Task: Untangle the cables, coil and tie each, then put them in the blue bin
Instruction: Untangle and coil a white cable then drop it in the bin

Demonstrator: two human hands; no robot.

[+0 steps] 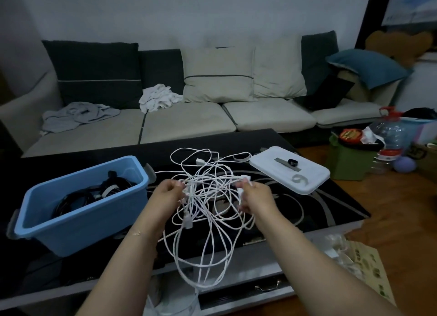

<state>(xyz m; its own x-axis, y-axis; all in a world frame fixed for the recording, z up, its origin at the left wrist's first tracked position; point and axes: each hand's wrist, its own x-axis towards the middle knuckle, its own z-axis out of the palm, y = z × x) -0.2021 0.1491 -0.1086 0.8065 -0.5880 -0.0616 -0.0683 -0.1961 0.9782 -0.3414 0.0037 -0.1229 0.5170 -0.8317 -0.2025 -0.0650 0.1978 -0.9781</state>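
While the white cables [208, 197] hang in a big knot over the black table [331, 197], the left hand [166, 193] and right hand [254, 197] pinch strands apart to loosen it. Close by, the blue bin [71, 221] holds coiled black cables [78, 198].

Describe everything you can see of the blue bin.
The blue bin is a light-blue rectangular tub that looks like plastic, with a rolled rim and grey latch clips at its ends. It stands upright and lidless on the dark glossy table, left of the white cable tangle. Coiled black cables already lie inside, with a bit of white among them. Neither hand touches it; the left hand is just to its right.
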